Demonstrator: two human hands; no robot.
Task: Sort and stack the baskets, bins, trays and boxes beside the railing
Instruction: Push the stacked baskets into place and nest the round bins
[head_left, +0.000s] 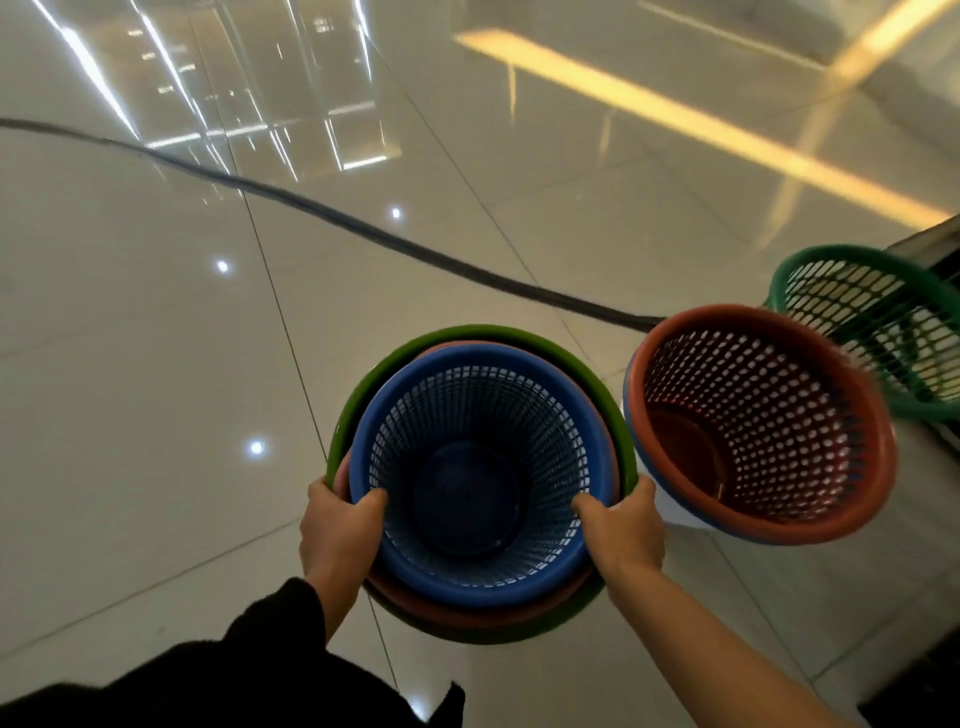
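Observation:
A nested stack of round mesh baskets fills the lower middle of the head view: a blue basket (480, 483) innermost, a red-brown one (467, 616) around it, a green one (483, 335) outermost. My left hand (337, 525) grips the stack's left rim with the thumb inside the blue basket. At the right rim my right hand (621, 530) grips the same way. To the right stands a second stack with a red-brown basket (763, 421) on top and a blue rim under it. Behind that is a green mesh basket (872, 322).
Glossy pale floor tiles (156, 389) spread to the left and ahead. A dark cable or floor seam (322, 210) curves across the floor toward the red-brown basket. A dark edge (930, 241), perhaps the railing base, shows at the far right.

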